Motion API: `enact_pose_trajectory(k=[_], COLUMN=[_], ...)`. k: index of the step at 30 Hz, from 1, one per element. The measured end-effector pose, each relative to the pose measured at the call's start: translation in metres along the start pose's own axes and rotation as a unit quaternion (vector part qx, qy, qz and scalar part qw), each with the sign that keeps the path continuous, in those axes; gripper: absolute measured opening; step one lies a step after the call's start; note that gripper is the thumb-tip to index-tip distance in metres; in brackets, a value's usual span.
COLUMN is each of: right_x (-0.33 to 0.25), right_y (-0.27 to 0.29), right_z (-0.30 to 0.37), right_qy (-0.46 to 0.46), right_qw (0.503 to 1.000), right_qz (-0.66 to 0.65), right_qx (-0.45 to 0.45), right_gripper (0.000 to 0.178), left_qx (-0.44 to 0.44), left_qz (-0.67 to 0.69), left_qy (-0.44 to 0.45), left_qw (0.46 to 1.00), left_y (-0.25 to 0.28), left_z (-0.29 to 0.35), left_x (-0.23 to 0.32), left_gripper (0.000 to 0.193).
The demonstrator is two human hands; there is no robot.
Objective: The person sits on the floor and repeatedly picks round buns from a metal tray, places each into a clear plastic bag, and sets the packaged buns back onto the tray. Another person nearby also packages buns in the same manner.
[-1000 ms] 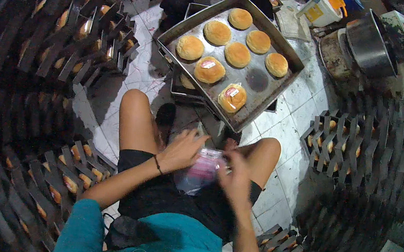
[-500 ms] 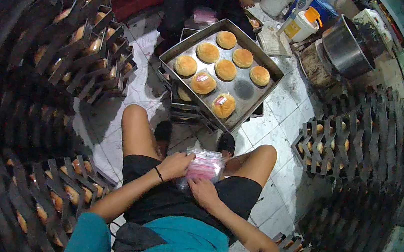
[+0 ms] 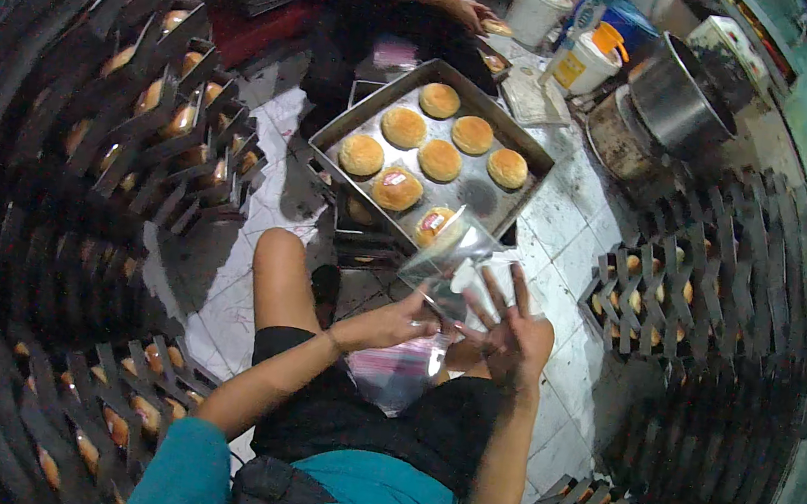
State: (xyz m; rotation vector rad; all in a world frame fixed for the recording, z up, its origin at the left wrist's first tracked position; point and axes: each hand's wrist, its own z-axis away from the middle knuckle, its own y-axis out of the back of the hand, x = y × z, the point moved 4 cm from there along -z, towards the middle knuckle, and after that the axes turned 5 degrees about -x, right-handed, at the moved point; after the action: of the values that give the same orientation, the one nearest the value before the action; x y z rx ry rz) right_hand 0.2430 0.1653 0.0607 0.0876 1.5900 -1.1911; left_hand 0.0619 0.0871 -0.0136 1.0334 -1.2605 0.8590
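Observation:
A clear plastic bag (image 3: 444, 265) stands up from my left hand (image 3: 389, 327), whose thumb and fingers pinch its lower end. Beside it, my right hand (image 3: 516, 338) is open with its fingers spread wide. Its thumb side is close to the bag; whether they touch I cannot tell. On my lap lies a stack of clear bags with pink print (image 3: 392, 363). Ahead of my knees sits a square metal pan (image 3: 348, 110) of round golden buns (image 3: 439, 160). Two of the buns are wrapped with labels; the nearer wrapped bun (image 3: 433, 223) is partly behind the raised bag.
Racks of trays with buns (image 3: 174, 113) rise on my left, and more tray stacks (image 3: 655, 293) on my right. Across from me a person's hands (image 3: 471, 15) hold a bun. At the back right are a metal pot (image 3: 682, 100) and white buckets (image 3: 537, 13).
My hands have risen off the bag stack on my lap. The left now holds up one clear bag, and the right has moved rightward and spread its fingers. The other person's hands now hold a bun.

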Motion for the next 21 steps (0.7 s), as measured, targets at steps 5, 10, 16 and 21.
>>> enact_pose_trajectory(k=[5,10,16,21], right_x=[0.062,0.078,-0.017,-0.045], right_y=[-0.049,-0.042,0.105,0.228], right_z=[-0.034,-0.047,-0.2,-0.338], right_qy=[-0.023,-0.186,0.049,-0.003], right_qw=[0.995,0.953,0.729,0.618], right_qz=[-0.088,0.179,0.681,0.771], right_qx=[-0.032,-0.158,0.057,0.156], right_gripper=[0.056,0.052,0.049,0.064], left_qx=[0.183,0.198,0.337,0.298], left_qz=[0.456,0.616,0.572,0.56], left_qy=[-0.057,-0.177,-0.088,-0.046], left_qw=[0.869,0.742,0.743,0.772], left_y=[0.019,0.076,0.094,0.066], left_z=[-0.015,0.017,0.052,0.054], left_x=[-0.005,-0.014,-0.042,-0.056], left_gripper=[0.059,0.048,0.049,0.044])
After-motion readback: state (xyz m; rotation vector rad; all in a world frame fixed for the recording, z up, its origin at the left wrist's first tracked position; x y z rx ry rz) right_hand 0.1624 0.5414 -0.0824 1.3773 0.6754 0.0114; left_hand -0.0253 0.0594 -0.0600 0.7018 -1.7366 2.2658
